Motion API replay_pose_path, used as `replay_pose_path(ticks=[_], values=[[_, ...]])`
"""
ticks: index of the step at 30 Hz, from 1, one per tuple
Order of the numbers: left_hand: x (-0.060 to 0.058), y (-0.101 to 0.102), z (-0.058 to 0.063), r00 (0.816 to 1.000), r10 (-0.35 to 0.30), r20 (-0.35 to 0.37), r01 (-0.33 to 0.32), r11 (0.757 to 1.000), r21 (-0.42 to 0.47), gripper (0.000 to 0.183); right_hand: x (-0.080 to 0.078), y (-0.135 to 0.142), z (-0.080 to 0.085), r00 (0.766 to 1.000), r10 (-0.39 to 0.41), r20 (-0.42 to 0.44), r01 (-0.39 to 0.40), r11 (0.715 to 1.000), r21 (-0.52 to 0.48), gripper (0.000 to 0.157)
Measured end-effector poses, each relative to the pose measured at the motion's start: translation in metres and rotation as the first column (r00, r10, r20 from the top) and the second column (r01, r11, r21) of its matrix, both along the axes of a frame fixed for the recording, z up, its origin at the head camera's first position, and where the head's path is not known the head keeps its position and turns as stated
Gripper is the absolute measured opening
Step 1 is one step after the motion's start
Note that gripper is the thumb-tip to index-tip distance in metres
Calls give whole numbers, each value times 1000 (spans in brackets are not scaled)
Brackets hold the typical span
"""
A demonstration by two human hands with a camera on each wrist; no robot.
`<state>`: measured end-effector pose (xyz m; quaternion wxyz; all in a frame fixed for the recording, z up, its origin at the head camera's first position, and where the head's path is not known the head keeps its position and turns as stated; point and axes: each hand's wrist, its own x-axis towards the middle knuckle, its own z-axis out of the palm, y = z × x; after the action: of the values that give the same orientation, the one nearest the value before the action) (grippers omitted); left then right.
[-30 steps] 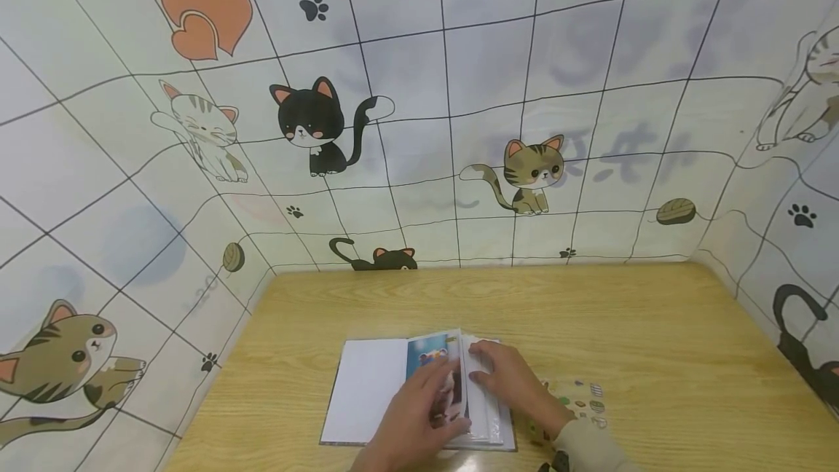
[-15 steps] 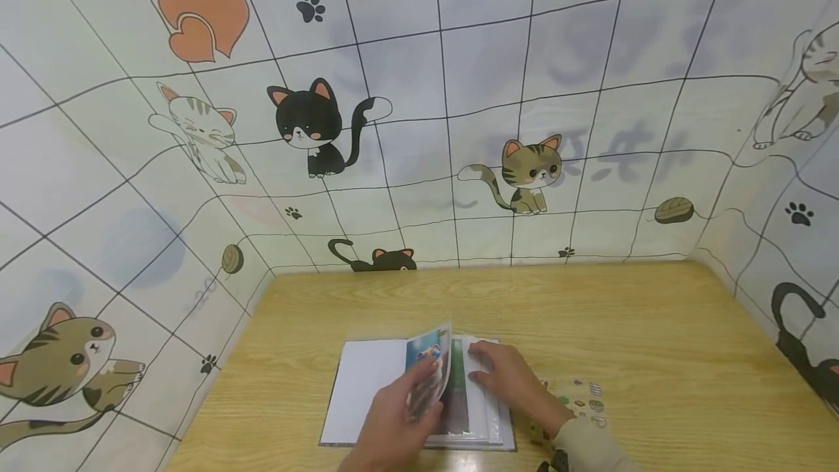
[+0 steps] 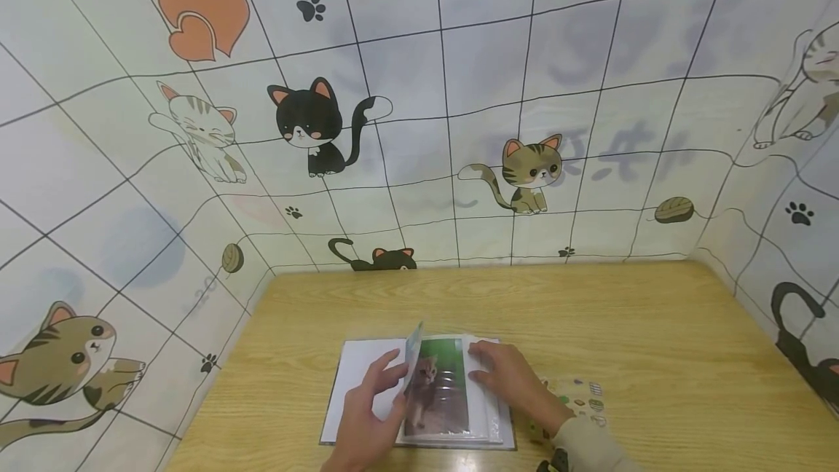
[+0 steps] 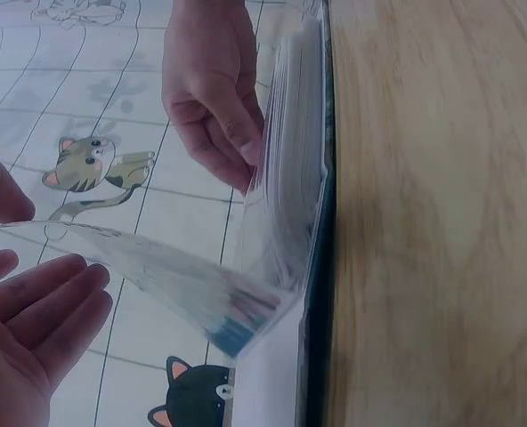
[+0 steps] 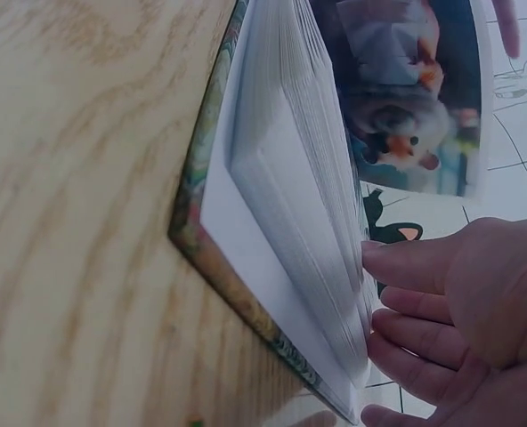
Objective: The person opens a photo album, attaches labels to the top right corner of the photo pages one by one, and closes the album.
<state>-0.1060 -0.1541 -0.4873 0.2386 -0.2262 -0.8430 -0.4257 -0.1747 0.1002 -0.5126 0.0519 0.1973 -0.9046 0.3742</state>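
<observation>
A photo album (image 3: 357,370) lies open on the table, its white inside cover to the left. My left hand (image 3: 367,414) holds a raised photo page (image 3: 413,359) between thumb and fingers, and the page stands nearly upright near the spine. The right wrist view shows a picture of a furry animal on blue on that page (image 5: 415,133). Beneath it, a photo of a kitten (image 3: 435,399) on green and brown is uncovered. My right hand (image 3: 507,377) rests on the right side of the album, fingertips at the edges of the thick page stack (image 5: 308,205).
A clear sheet of small colourful stickers (image 3: 586,403) lies on the wooden table (image 3: 655,355), partly under my right forearm. White walls (image 3: 426,130) with a grid and cartoon cats enclose the table at the back and sides.
My left hand has moved left, turning the photo page from lying over the stack to nearly upright. The kitten photo has come into view. My right hand has stayed in place.
</observation>
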Motion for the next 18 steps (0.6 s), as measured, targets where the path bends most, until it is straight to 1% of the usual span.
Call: replay_pose_path(ticks=[5, 7, 8, 11, 14, 15, 18], values=[[4, -14, -1, 997, 49, 55, -53, 996, 77, 70, 0, 0, 0, 1000, -2, 13, 2, 1000, -1, 33], [5, -19, -1, 993, 75, 89, -86, 988, 128, 72, 1, 1, -1, 1000, -4, 18, 4, 1000, 0, 33], [6, -20, -1, 989, 98, 108, -114, 983, 144, 73, 1, 1, -1, 1000, -7, 17, 6, 1000, 2, 33], [7, -25, 1, 980, 133, 145, -159, 969, 187, 74, 1, 1, 0, 1000, -14, 20, 14, 1000, 2, 33], [8, -30, 1, 971, 148, 185, -186, 960, 207, 75, 2, 0, 1, 1000, -15, 18, 15, 1000, -2, 34], [8, -32, 0, 972, 140, 188, -181, 959, 217, 75, 2, 0, 1, 1000, -14, 18, 14, 1000, -3, 34], [8, -38, -2, 968, 147, 203, -190, 958, 215, 77, 2, 0, 2, 1000, -8, 14, 8, 1000, 1, 33]])
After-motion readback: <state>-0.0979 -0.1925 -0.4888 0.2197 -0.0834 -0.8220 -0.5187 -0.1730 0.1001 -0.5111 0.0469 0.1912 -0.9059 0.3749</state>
